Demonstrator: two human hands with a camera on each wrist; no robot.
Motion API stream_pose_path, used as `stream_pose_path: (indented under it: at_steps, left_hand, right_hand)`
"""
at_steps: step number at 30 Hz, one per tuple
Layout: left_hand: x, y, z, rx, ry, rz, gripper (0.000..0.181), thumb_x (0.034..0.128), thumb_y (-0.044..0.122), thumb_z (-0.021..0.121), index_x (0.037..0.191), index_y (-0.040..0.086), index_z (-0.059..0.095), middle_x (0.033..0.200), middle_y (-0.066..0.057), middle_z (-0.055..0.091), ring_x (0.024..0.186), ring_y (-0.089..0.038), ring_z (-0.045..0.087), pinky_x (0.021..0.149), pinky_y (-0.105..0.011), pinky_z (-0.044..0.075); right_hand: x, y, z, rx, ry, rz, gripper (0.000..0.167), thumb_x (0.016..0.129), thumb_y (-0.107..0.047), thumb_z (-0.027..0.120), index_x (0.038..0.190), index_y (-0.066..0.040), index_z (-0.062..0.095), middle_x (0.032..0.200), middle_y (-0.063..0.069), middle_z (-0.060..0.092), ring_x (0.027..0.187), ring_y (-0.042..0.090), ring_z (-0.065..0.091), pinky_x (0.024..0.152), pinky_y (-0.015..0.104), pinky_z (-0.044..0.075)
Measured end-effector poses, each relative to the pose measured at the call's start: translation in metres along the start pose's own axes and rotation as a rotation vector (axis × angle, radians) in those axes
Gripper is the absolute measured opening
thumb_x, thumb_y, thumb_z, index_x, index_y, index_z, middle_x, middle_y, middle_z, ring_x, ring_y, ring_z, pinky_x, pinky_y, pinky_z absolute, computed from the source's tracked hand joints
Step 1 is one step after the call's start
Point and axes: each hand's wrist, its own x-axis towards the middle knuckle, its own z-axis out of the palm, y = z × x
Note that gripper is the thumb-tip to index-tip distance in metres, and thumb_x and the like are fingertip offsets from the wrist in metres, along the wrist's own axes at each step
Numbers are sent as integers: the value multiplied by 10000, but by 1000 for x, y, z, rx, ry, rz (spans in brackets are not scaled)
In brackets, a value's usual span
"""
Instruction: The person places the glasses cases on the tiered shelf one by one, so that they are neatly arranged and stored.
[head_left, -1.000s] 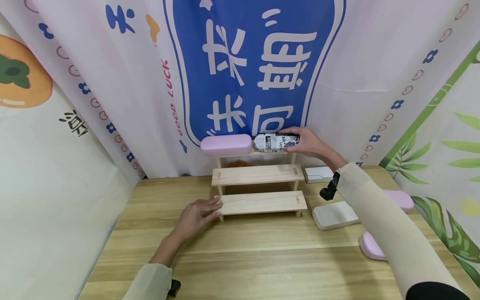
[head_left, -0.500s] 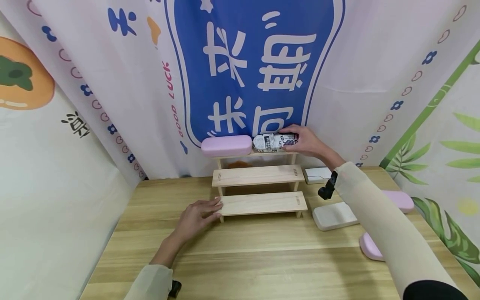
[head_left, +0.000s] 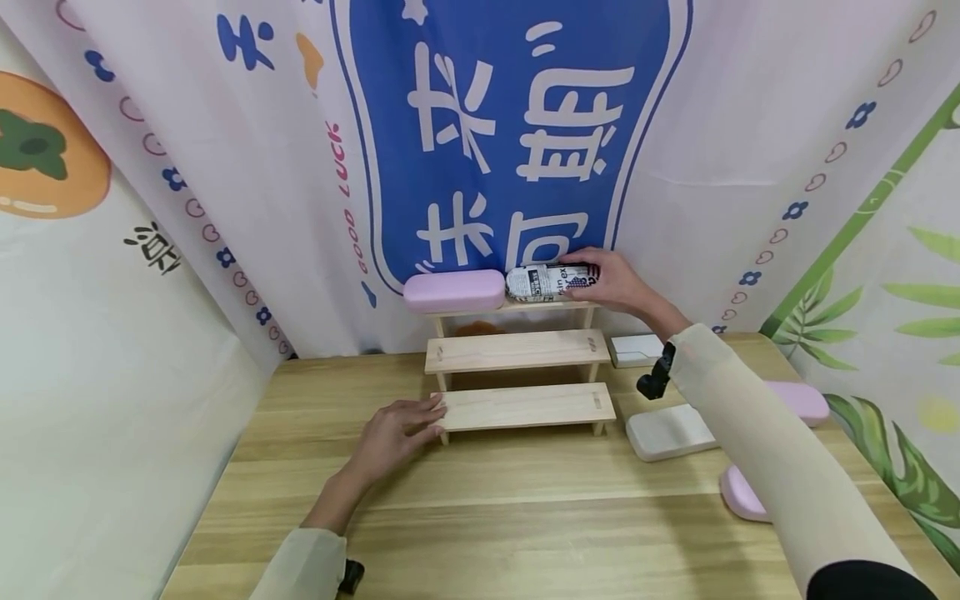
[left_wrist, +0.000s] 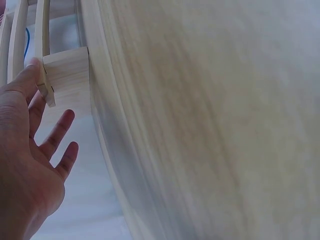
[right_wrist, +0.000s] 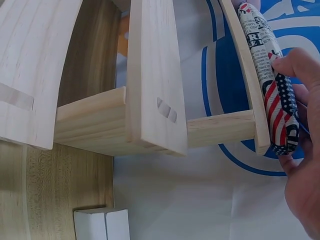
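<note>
A three-tier wooden display stand point(head_left: 517, 352) stands on the table against the curtain. On its top tier, a pink glasses case point(head_left: 454, 291) lies at the left. Beside it, on the right, is a newspaper-print glasses case point(head_left: 534, 284) with flag stripes and stars in the right wrist view. My right hand point(head_left: 617, 283) grips this printed case at its right end, thumb on the near side. My left hand point(head_left: 390, 437) holds the left end of the lowest tier between thumb and finger, while its other fingers point(left_wrist: 59, 132) extend freely in the left wrist view.
Right of the stand lie a small white box point(head_left: 636, 350) and a pale grey case point(head_left: 670, 432). Two more pink cases, one farther back point(head_left: 801, 401) and one nearer point(head_left: 742, 493), are partly hidden by my right sleeve. A printed curtain point(head_left: 705, 208) hangs directly behind the stand.
The printed case has tilted or shifted very slightly under my right hand on the top tier. My left hand has kept its place on the stand.
</note>
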Motion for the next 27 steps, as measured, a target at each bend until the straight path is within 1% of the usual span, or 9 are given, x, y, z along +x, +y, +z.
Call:
stream_pose_path:
  at_steps: [4, 7, 10, 11, 14, 19, 23, 27]
  left_hand:
    - [1, 0, 0, -6, -5, -5, 345, 963, 286, 794, 1288, 174, 770, 1461, 5, 642, 1246, -350, 674, 998, -600, 566]
    - [1, 0, 0, -6, 3, 10, 346, 962, 279, 796, 1284, 156, 772, 1454, -7, 648, 1232, -354, 681, 982, -603, 571]
    - [0, 0, 0, 2, 14, 23, 351, 954, 268, 804, 1281, 143, 773, 1445, -23, 656, 1213, -358, 689, 958, -608, 579]
    - [1, 0, 0, 0, 13, 19, 351, 954, 271, 804, 1281, 147, 774, 1445, -21, 656, 1215, -358, 687, 958, -609, 579]
    - [0, 0, 0, -2, 9, 5, 350, 956, 278, 802, 1284, 158, 773, 1448, -19, 654, 1225, -362, 682, 964, -615, 574]
    - [0, 0, -1, -12, -3, -20, 347, 963, 291, 795, 1288, 173, 770, 1456, -2, 646, 1245, -357, 673, 985, -615, 566]
    - [0, -1, 0, -13, -7, -22, 344, 962, 294, 795, 1287, 182, 770, 1455, 10, 644, 1247, -343, 673, 986, -602, 570]
    - [1, -1, 0, -18, -13, -27, 349, 963, 297, 794, 1293, 185, 766, 1462, 14, 638, 1251, -348, 670, 990, -603, 568]
  right_hand:
    - [-3, -3, -3, -24, 20, -16, 613, 826, -158, 893, 1375, 9, 679, 1386, 249, 647, 1233, 410, 594, 1033, 545, 486]
    - [-6, -5, -6, -57, 40, -38, 621, 815, -181, 911, 1355, 25, 684, 1381, 251, 656, 1282, 430, 582, 1110, 593, 445]
    - [-9, -6, -8, -91, 63, -53, 624, 812, -206, 925, 1342, 25, 690, 1384, 234, 668, 1330, 421, 566, 1178, 608, 386]
    - [-10, -7, -9, -95, 70, -54, 627, 810, -209, 930, 1342, 23, 691, 1388, 229, 668, 1339, 417, 561, 1188, 610, 375]
    - [-14, -10, -12, -104, 85, -55, 641, 802, -222, 941, 1342, 18, 693, 1405, 221, 661, 1365, 414, 540, 1206, 616, 351]
    - [-23, -13, -16, -109, 88, -58, 644, 809, -209, 933, 1357, 16, 681, 1441, 230, 631, 1398, 432, 504, 1208, 637, 338]
    - [-32, -16, -20, -101, 92, -56, 650, 806, -184, 936, 1369, 5, 672, 1466, 221, 613, 1418, 430, 484, 1211, 652, 326]
    - [-41, -19, -22, -103, 93, -76, 675, 786, -163, 945, 1379, -6, 664, 1482, 204, 600, 1414, 413, 483, 1207, 662, 323]
